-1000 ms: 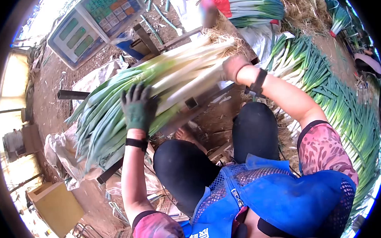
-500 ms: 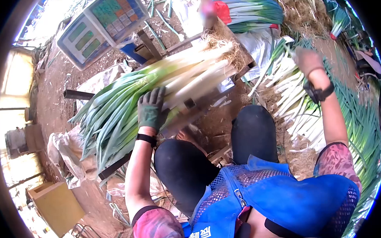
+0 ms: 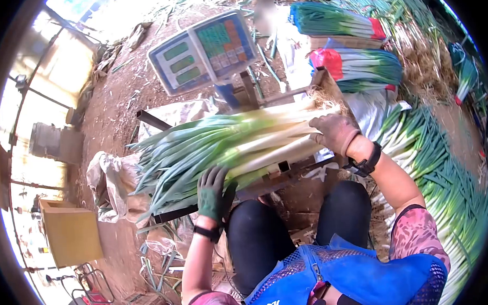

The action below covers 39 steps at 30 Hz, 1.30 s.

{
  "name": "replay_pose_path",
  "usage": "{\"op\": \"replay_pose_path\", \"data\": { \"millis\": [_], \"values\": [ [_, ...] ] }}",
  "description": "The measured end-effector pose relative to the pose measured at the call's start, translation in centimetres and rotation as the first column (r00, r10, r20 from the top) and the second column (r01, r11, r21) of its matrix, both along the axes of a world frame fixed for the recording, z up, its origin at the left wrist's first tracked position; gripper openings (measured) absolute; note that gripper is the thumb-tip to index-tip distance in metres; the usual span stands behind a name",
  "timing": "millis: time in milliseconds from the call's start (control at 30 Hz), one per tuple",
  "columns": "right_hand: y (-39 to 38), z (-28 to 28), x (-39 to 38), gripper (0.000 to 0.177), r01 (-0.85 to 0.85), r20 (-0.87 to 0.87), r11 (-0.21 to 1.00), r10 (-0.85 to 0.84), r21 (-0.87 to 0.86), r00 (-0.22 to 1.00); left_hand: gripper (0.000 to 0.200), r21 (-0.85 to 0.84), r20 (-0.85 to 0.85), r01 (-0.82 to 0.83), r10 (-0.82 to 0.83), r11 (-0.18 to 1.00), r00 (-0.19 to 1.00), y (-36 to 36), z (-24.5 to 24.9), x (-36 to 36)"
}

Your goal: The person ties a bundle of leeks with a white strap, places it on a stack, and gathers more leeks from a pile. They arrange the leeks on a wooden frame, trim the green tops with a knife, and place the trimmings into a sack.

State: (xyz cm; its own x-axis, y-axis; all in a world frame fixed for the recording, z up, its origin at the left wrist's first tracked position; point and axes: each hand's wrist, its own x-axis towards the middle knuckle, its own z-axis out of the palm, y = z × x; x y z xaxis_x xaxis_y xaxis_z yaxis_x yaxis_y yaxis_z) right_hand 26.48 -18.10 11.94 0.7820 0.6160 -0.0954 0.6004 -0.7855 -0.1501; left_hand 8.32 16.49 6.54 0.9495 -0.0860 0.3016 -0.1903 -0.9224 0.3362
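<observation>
A thick bundle of long green onions lies across a metal frame, leaves to the left and white stalks with roots to the right. My left hand, in a grey-green glove, rests open along the lower edge of the leaves, fingers extended. Near the root end, my gloved right hand has its fingers bent over the white stalks; the fingertips are partly hidden. Beyond the bundle stands a scale display with a keypad and several small screens.
On the right lies a long pile of loose green onions. Wrapped green onion bundles are stacked at the back right. A yellowish box stands at left, and a crumpled pale sack lies by the leaf ends.
My right hand has come from above the loose pile on the right to the bundle's white stalks. My left hand stays by the leaves. The camera view has shifted.
</observation>
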Motion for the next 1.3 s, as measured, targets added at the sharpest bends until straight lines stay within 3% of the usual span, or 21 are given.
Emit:
{"op": "replay_pose_path", "data": {
  "millis": [200, 267, 300, 333, 467, 500, 600, 667, 700, 767, 800, 833, 867, 900, 967, 1000, 1100, 1133, 1200, 1233, 1300],
  "values": [
    [3.4, -3.2, 4.4, 0.047, -0.076, -0.047, 0.985, 0.070, -0.155, 0.996, 0.039, -0.102, -0.006, -0.161, 0.161, 0.982, 0.987, 2.3, -2.0, -6.7],
    [6.7, -1.7, 5.6, 0.061, -0.079, -0.203, 0.966, 0.029, -0.246, 0.979, 0.036, -0.155, -0.007, -0.180, 0.181, 0.971, 0.983, 2.3, -3.2, -7.7],
    [7.8, -3.1, 6.5, 0.078, -0.134, -0.168, 0.965, 0.097, -0.226, 0.981, 0.035, -0.190, -0.001, -0.167, 0.170, 0.968, 0.985, 1.9, -3.4, -7.9],
    [9.4, -1.5, 6.7, 0.094, -0.099, -0.323, 0.962, 0.012, -0.254, 0.946, 0.034, -0.216, -0.099, -0.199, 0.181, 0.956, 0.979, 1.6, -3.3, -8.3],
    [11.1, -7.5, 10.1, 0.091, -0.160, -0.364, 0.958, 0.064, -0.238, 0.929, 0.033, -0.225, -0.015, -0.157, 0.158, 0.962, 0.987, 1.1, -2.7, -7.3],
    [11.0, -9.8, 10.8, 0.082, -0.197, -0.268, 0.958, 0.137, -0.208, 0.953, 0.033, -0.242, 0.007, -0.154, 0.161, 0.958, 0.987, 1.1, -2.6, -7.0],
    [11.8, -8.7, 9.3, 0.059, -0.071, -0.230, 0.958, 0.005, -0.277, 0.973, 0.034, -0.258, 0.050, -0.093, 0.110, 0.962, 0.993, 1.7, -2.3, -5.1],
    [11.4, -5.7, 7.2, 0.042, -0.007, -0.126, 0.983, -0.017, -0.182, 0.992, 0.034, -0.245, 0.040, -0.062, 0.074, 0.968, 0.996, 1.7, -2.8, -4.0],
    [10.6, -7.3, 8.2, 0.029, -0.141, 0.109, 0.989, 0.136, 0.042, 0.985, 0.035, -0.236, 0.038, -0.045, 0.056, 0.971, 0.998, 1.8, -3.0, -3.3],
    [9.5, -2.0, 6.3, 0.034, -0.101, 0.099, 0.961, 0.078, 0.259, 0.992, 0.038, -0.151, 0.048, -0.022, 0.029, 0.988, 0.998, 1.5, -3.1, -2.1],
    [8.9, 0.4, 5.7, 0.019, -0.114, 0.291, 0.964, 0.040, 0.241, 0.956, 0.040, -0.110, 0.051, -0.007, 0.013, 0.994, 0.999, 1.3, -3.1, -1.6],
    [7.6, 2.5, 5.6, 0.015, -0.208, 0.260, 0.818, 0.074, 0.537, 0.963, 0.044, -0.058, 0.013, -0.010, 0.011, 0.998, 1.000, 1.1, -3.4, -1.1],
    [5.8, 4.4, 6.3, 0.015, -0.263, 0.444, 0.862, 0.051, 0.433, 0.895, 0.046, -0.027, -0.001, -0.008, 0.008, 1.000, 1.000, 0.9, -3.6, -0.7],
    [3.7, 7.3, 5.6, 0.019, -0.080, 0.185, 0.806, -0.038, 0.587, 0.982, 0.048, 0.004, -0.009, -0.007, 0.007, 1.000, 1.000, 0.8, -3.7, 0.0],
    [-3.2, 10.9, 6.0, 0.029, 0.125, 0.024, 0.580, -0.242, 0.805, 0.970, 0.053, 0.075, 0.018, -0.020, 0.018, 0.997, 1.000, 0.9, -4.7, 1.4],
    [-6.9, 12.5, 6.0, 0.033, 0.220, -0.078, 0.432, -0.323, 0.874, 0.943, 0.056, 0.100, 0.054, -0.043, 0.037, 0.994, 0.998, 1.1, -5.1, 2.2],
    [-13.2, 15.5, 2.1, 0.042, 0.354, -0.089, 0.226, -0.720, 0.907, 0.688, 0.065, 0.198, 0.028, -0.060, 0.056, 0.978, 0.998, 1.6, -5.0, 5.1],
    [-18.7, 14.5, 1.9, 0.040, 0.506, -0.229, 0.154, -0.756, 0.848, 0.613, 0.065, 0.280, -0.034, -0.076, 0.089, 0.957, 0.995, 1.8, -5.3, 6.0],
    [-27.6, 10.0, 0.4, 0.044, 0.551, -0.160, 0.150, -0.865, 0.821, 0.475, 0.058, 0.370, -0.071, 0.028, -0.002, 0.929, 0.997, 3.0, -5.2, 7.7],
    [-34.0, 5.8, 0.0, 0.043, 0.536, -0.199, 0.041, -0.903, 0.843, 0.382, 0.050, 0.306, -0.190, 0.075, -0.017, 0.949, 0.982, 2.7, -3.3, 8.2],
    [-41.7, -1.2, -4.3, 0.046, 0.795, -0.002, 0.139, -0.985, 0.591, 0.173, 0.041, 0.414, -0.140, 0.101, -0.047, 0.905, 0.989, 3.8, -3.3, 9.7]
  ]
}}
